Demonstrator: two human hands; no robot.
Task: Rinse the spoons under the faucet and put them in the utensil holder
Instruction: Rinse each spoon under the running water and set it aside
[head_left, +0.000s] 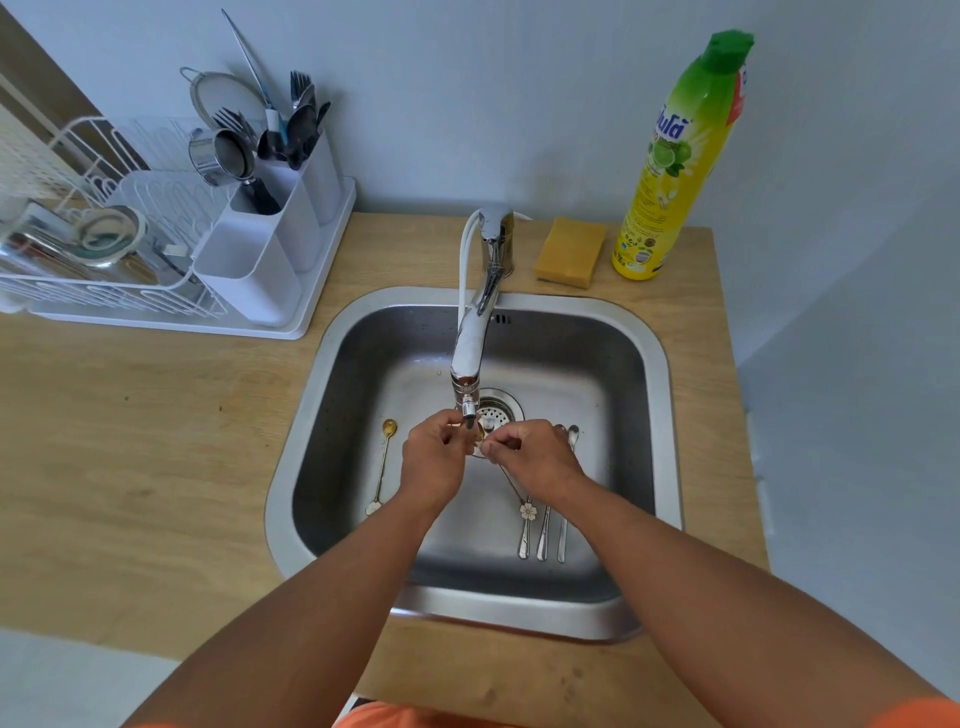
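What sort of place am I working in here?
Most likely a small home kitchen, at the washing-up spot. A steel sink with a faucet is set into a wooden counter; a dish rack with a utensil holder stands beside it, and a sponge and dish soap sit behind.

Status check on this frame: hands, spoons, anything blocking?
Both hands, left and right, pinch a gold spoon under the faucet. Another gold spoon and silver spoons lie in the sink. Nothing blocking.
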